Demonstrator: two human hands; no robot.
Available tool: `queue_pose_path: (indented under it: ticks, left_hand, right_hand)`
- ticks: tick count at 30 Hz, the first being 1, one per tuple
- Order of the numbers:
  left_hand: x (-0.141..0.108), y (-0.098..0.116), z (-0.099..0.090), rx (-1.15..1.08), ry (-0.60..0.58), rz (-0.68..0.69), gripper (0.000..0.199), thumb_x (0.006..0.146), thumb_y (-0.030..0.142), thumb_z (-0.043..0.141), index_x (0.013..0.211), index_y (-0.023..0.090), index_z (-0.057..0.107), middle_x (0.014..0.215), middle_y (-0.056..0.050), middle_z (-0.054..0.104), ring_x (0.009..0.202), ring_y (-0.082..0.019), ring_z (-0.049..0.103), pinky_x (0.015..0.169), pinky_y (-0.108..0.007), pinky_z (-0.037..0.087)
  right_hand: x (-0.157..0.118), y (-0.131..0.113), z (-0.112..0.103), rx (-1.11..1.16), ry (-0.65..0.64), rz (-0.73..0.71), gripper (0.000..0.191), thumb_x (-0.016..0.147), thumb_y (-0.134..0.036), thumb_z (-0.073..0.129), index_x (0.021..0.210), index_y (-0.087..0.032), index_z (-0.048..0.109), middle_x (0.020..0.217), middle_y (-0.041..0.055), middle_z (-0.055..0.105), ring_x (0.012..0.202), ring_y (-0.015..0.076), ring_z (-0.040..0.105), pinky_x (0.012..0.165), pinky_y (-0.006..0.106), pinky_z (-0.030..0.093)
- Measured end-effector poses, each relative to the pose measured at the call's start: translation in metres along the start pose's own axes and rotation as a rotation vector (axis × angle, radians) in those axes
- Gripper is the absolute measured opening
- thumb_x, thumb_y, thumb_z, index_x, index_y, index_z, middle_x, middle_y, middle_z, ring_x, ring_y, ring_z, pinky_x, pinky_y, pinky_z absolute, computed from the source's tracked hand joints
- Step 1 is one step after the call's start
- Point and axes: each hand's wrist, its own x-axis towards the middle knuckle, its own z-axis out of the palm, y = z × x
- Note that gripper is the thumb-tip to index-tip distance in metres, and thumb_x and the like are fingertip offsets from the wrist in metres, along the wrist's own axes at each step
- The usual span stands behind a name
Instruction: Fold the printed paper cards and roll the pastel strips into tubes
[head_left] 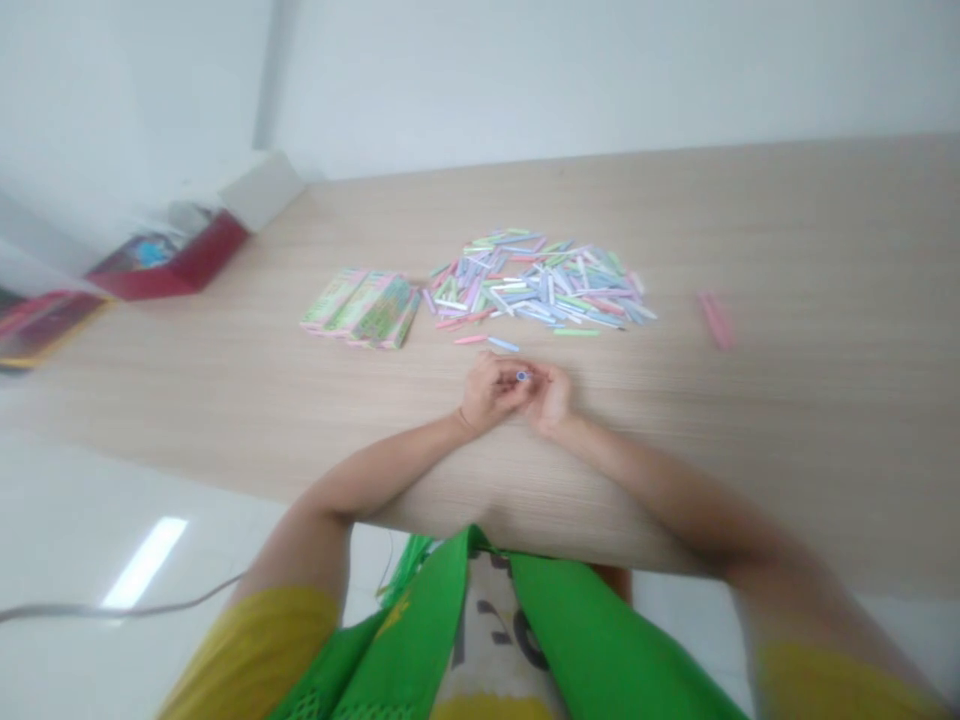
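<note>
My left hand (489, 388) and my right hand (551, 396) meet over the table, their fingers curled in towards each other. Between them shows the small round blue-and-white end of a slim stick (523, 376), likely a pen seen end-on; the rest of it is hidden by my fingers. Just beyond my hands lie a loose pink pen-like stick (471, 340) and a blue one (502, 344). Behind these spreads a heap of slim pastel pen-like sticks (551, 285) in blue, green, pink, purple and white.
Several green-and-pink patterned packs (364, 307) lie side by side left of the heap. Pink sticks (717, 320) lie together at the right. On the far left are a dark red box (180, 268) and a white box (262, 190). The wooden table (825, 350) meets a white wall.
</note>
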Motion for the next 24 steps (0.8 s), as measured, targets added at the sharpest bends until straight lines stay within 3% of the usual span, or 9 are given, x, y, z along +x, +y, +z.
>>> queue_pose_path:
  ticks: [2, 4, 7, 9, 13, 15, 19, 21, 24]
  left_hand:
    - [0.000, 0.002, -0.001, -0.104, 0.104, -0.180, 0.028, 0.088, 0.048, 0.065, 0.087, 0.020, 0.066, 0.075, -0.002, 0.068, 0.062, -0.012, 0.053, 0.061, -0.027, 0.042]
    - [0.000, 0.004, -0.002, -0.179, 0.133, -0.303, 0.028, 0.086, 0.048, 0.067, 0.084, 0.019, 0.066, 0.068, 0.001, 0.063, 0.056, -0.010, 0.047, 0.056, -0.025, 0.039]
    - [0.000, 0.009, -0.008, -0.239, 0.066, -0.310, 0.025, 0.084, 0.043, 0.070, 0.084, 0.019, 0.065, 0.068, 0.002, 0.061, 0.056, -0.009, 0.045, 0.057, -0.023, 0.039]
    - [0.001, 0.013, -0.012, -0.263, 0.021, -0.251, 0.022, 0.084, 0.039, 0.071, 0.085, 0.019, 0.065, 0.069, 0.002, 0.062, 0.057, -0.008, 0.047, 0.057, -0.023, 0.040]
    - [0.007, 0.010, -0.016, -0.281, -0.143, -0.060, 0.017, 0.085, 0.033, 0.069, 0.092, 0.018, 0.066, 0.079, -0.002, 0.065, 0.065, -0.010, 0.054, 0.062, -0.024, 0.045]
    - [0.010, -0.001, -0.017, -0.220, -0.143, -0.032, 0.017, 0.086, 0.031, 0.064, 0.097, 0.017, 0.066, 0.094, -0.007, 0.069, 0.072, -0.012, 0.058, 0.063, -0.025, 0.047]
    - [0.023, -0.040, -0.020, 0.053, -0.030, -0.025, 0.018, 0.088, 0.023, 0.052, 0.077, 0.018, 0.064, 0.097, -0.009, 0.068, 0.085, -0.016, 0.062, 0.073, -0.031, 0.050]
    - [0.037, -0.062, -0.022, 0.158, -0.066, 0.040, 0.019, 0.087, 0.020, 0.050, 0.072, 0.019, 0.063, 0.086, -0.007, 0.068, 0.089, -0.019, 0.063, 0.085, -0.037, 0.050]
    - [0.065, -0.088, -0.021, 0.221, -0.144, 0.060, 0.016, 0.086, 0.018, 0.049, 0.078, 0.019, 0.063, 0.087, -0.009, 0.069, 0.090, -0.020, 0.062, 0.089, -0.038, 0.048]
  right_hand:
    - [-0.004, 0.000, -0.001, -0.073, 0.010, -0.058, 0.013, 0.072, -0.032, 0.052, 0.082, -0.024, 0.053, 0.079, 0.0025, 0.065, 0.081, 0.0209, 0.063, 0.072, 0.036, 0.055]
    - [-0.008, -0.002, -0.002, -0.307, -0.010, -0.253, 0.019, 0.068, -0.030, 0.054, 0.086, -0.024, 0.057, 0.091, 0.0041, 0.066, 0.095, 0.0235, 0.061, 0.083, 0.039, 0.052]
    - [-0.014, -0.008, -0.006, -0.736, -0.075, -0.619, 0.018, 0.072, -0.031, 0.053, 0.086, -0.023, 0.061, 0.097, 0.0064, 0.064, 0.103, 0.0256, 0.054, 0.095, 0.042, 0.044]
    - [-0.016, -0.009, -0.007, -0.884, -0.121, -0.717, 0.013, 0.079, -0.034, 0.050, 0.082, -0.023, 0.058, 0.088, 0.0062, 0.062, 0.094, 0.0248, 0.054, 0.089, 0.041, 0.043]
    - [-0.011, -0.005, -0.010, -0.917, -0.157, -0.614, 0.012, 0.085, -0.030, 0.046, 0.076, -0.024, 0.051, 0.072, 0.0018, 0.057, 0.072, 0.0197, 0.053, 0.069, 0.032, 0.039]
    - [-0.005, -0.005, -0.015, -0.873, -0.107, -0.554, 0.011, 0.082, -0.022, 0.044, 0.073, -0.024, 0.049, 0.065, -0.0007, 0.053, 0.064, 0.0176, 0.049, 0.064, 0.030, 0.035]
    - [0.014, -0.011, -0.026, -0.784, 0.023, -0.580, 0.016, 0.078, -0.014, 0.040, 0.067, -0.024, 0.046, 0.059, -0.0030, 0.046, 0.059, 0.0159, 0.044, 0.062, 0.028, 0.032]
    - [0.021, -0.015, -0.030, -0.787, 0.091, -0.609, 0.016, 0.077, -0.013, 0.040, 0.067, -0.024, 0.046, 0.060, -0.0031, 0.046, 0.060, 0.0160, 0.044, 0.062, 0.028, 0.031]
    - [0.025, -0.020, -0.030, -0.841, 0.155, -0.622, 0.016, 0.076, -0.011, 0.041, 0.070, -0.025, 0.046, 0.061, -0.0030, 0.048, 0.062, 0.0167, 0.046, 0.063, 0.029, 0.031]
